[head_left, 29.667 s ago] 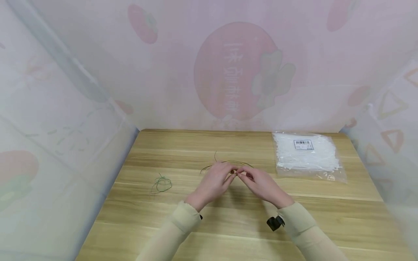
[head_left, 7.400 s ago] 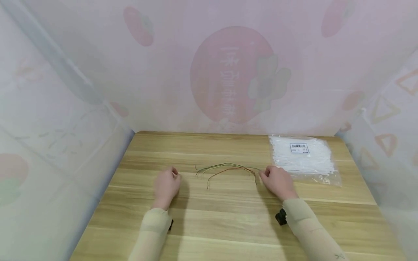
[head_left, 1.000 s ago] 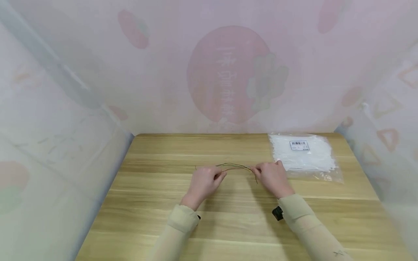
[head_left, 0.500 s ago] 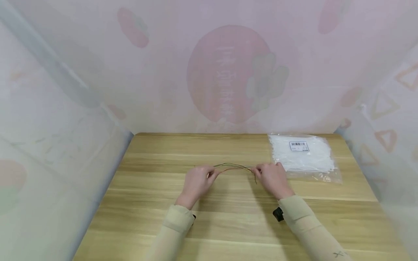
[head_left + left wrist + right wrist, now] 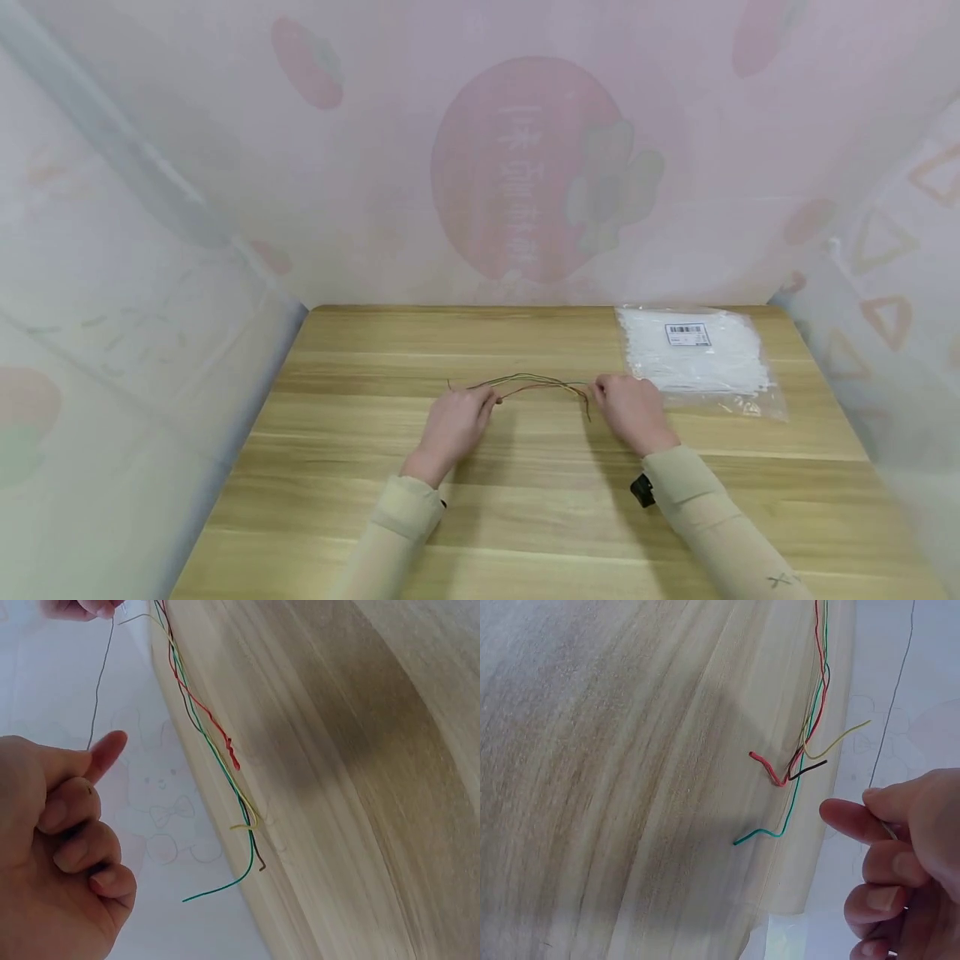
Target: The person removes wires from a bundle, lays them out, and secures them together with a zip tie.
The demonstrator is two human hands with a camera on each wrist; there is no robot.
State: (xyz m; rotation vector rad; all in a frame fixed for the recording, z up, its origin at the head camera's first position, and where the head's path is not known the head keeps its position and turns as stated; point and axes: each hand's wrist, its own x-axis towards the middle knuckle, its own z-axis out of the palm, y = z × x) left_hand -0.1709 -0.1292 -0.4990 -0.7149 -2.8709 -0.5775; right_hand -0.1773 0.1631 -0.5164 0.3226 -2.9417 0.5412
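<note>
In the left wrist view my left hand pinches a thin grey wire between thumb and index finger, the other fingers curled. The wire stretches nearly straight to my right hand, which pinches it the same way in the right wrist view; a piece of it shows below the right thumb. Beneath the hands lies a loose bunch of wires, arched across the table. Among them are a red wire, a green wire, a yellow wire and a dark brown wire, their ends bent and spread.
A clear plastic bag full of white strips, with a barcode label, lies at the table's back right. The wooden table backs onto pale printed sheets that rise on three sides.
Over the last second my left hand has shifted left and my right hand slightly right, off the bunch's right end. The green tangle seen at left about thirty seconds ago is gone from there.
</note>
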